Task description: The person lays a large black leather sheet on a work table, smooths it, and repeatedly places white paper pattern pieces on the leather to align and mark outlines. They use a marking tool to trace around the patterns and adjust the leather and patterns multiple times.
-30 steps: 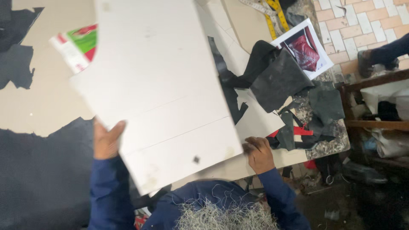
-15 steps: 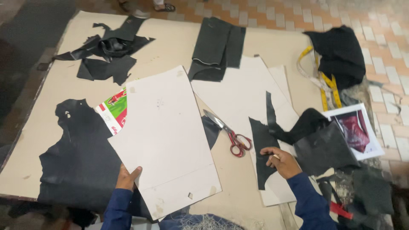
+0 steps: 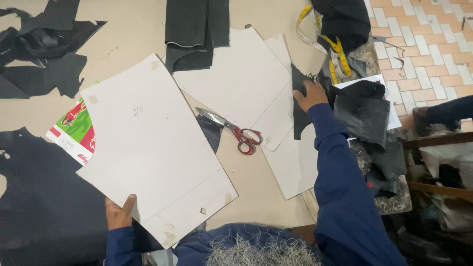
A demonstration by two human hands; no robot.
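Left hand (image 3: pixel 118 213) pinches the near edge of a big white cardboard pattern (image 3: pixel 148 148), thumb on top, lifting it off the tabletop (image 3: pixel 256 197). The pattern sits centre-left, over black leather (image 3: pixel 44 207) and a colourful box (image 3: pixel 74 129). Looks light, stiff, flexes if held by one corner; better gripped mid-edge. Right hand (image 3: pixel 309 95) reaches out, fingers closed on a black leather piece (image 3: pixel 298 108), soft and floppy. Red-handled scissors (image 3: pixel 235 131) lie between.
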